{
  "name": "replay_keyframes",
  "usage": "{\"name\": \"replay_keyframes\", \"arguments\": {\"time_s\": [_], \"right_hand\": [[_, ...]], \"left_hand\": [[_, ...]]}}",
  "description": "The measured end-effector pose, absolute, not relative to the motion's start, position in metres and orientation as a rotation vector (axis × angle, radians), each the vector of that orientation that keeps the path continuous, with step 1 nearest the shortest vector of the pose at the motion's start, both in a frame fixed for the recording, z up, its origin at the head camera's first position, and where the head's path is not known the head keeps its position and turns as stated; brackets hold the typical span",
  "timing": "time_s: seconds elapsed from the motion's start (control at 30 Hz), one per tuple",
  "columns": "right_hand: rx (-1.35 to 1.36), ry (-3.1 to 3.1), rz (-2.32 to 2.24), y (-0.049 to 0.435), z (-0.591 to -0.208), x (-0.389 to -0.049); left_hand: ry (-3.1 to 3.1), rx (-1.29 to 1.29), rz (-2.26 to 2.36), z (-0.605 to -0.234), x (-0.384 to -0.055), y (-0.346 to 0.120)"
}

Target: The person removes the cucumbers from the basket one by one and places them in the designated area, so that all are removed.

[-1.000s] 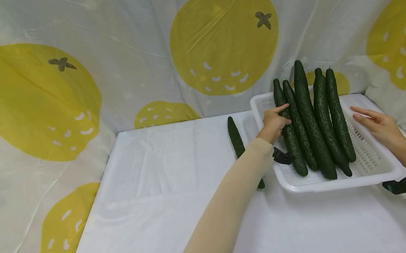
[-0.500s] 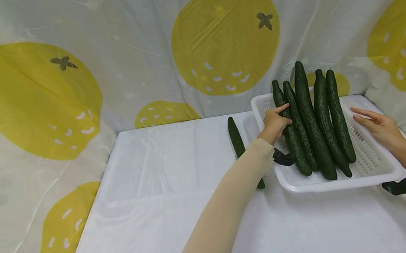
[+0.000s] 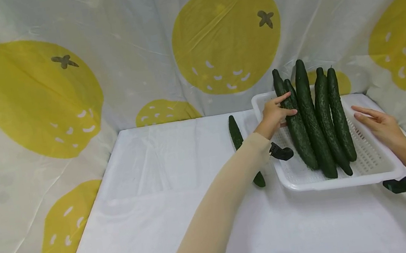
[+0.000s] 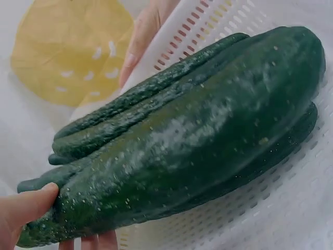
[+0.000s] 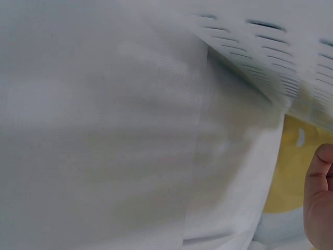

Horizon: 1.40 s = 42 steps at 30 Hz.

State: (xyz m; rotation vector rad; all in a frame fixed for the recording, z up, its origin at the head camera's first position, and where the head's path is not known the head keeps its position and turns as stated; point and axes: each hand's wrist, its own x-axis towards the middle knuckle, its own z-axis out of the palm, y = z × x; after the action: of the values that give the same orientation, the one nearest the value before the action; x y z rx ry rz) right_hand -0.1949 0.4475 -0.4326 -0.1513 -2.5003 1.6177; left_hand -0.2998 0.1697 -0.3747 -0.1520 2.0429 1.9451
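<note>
My left hand [image 3: 273, 114] grips a long dark green cucumber [image 4: 187, 140] near its far end, thumb on top and fingers underneath. This cucumber is lifted at the left side of a white perforated plastic basket [image 3: 341, 184], partly covering another one. Several more cucumbers [image 3: 315, 126] lean side by side in the basket, tops above the far rim. My right hand [image 3: 383, 129] is at the basket's right side, its fingers extended along the outside; the left wrist view shows its fingers [image 4: 139, 44] by the rim. The right wrist view catches only part of it.
One smaller cucumber [image 3: 235, 131] lies on the white-covered table [image 3: 155, 232] left of the basket, partly hidden by my left sleeve [image 3: 226, 199]. A cloth backdrop [image 3: 137, 75] with large yellow fruit prints rises behind the table.
My left hand has raised the leftmost cucumber and shifted it slightly right, across its neighbour. The right hand and the basket stay about where they were.
</note>
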Motion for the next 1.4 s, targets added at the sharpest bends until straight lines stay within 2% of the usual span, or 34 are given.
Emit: {"name": "replay_keyframes", "arguments": {"time_s": [0.57, 0.87, 1.4], "right_hand": [[-0.144, -2.470, 1.636, 0.447, -0.435, -0.195], [-0.125, -2.448, 1.675, 0.448, -0.434, -0.196], [-0.151, -2.479, 1.627, 0.447, -0.433, -0.194]], "left_hand": [[1.932, 0.326, 2.100, -0.362, -0.295, 0.142], [2.060, 0.578, 2.109, -0.359, -0.295, 0.129], [2.188, 0.666, 2.021, -0.343, -0.293, 0.104]]}}
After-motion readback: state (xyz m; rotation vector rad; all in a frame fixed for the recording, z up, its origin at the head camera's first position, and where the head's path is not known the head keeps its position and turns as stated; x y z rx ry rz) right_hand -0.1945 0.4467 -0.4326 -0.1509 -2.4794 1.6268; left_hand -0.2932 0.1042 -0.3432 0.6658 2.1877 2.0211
